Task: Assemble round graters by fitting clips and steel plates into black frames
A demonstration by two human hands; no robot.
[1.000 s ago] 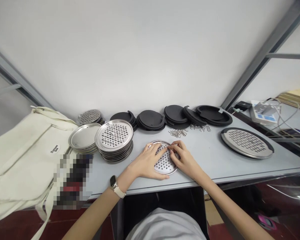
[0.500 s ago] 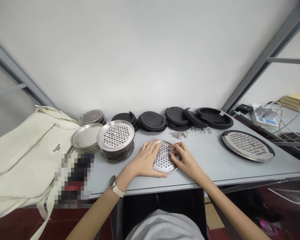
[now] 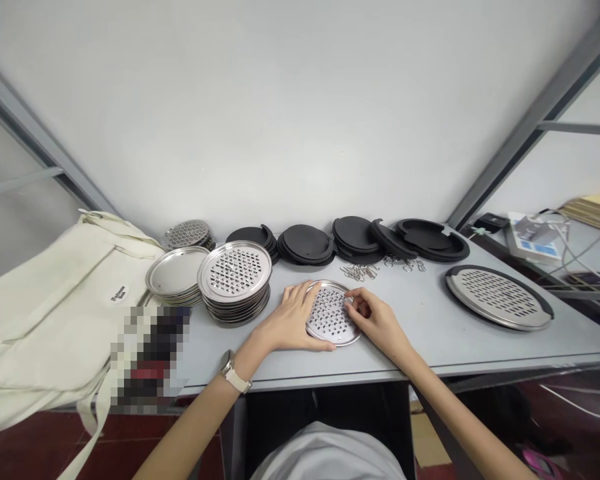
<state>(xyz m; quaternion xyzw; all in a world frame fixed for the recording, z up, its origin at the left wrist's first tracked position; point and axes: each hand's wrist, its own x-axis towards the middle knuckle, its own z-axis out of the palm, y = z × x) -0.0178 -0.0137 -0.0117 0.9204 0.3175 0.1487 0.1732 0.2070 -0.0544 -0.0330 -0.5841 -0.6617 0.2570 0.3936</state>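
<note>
A round metal grater disc (image 3: 333,313) lies flat near the table's front edge. My left hand (image 3: 296,320) grips its left rim, thumb along the front and fingers at the back. At the right rim, my right hand (image 3: 373,313) has its fingers curled and pressed together; whether anything small is between them is hidden. Left of the hands stands a stack of similar grater discs (image 3: 235,272), beside a stack of plain metal discs (image 3: 177,272). Metal clips (image 3: 360,272) lie in a small pile behind the disc.
Stacks of black round parts (image 3: 306,244) line the wall. At the right lies a slotted metal disc in a black holder (image 3: 500,295). A cream bag (image 3: 65,300) covers the left end. A small box (image 3: 534,238) with cables sits beyond the right frame post.
My right hand's fingers have drawn back from over the disc to its right rim and curled in. My left hand keeps its place. The view has shifted slightly.
</note>
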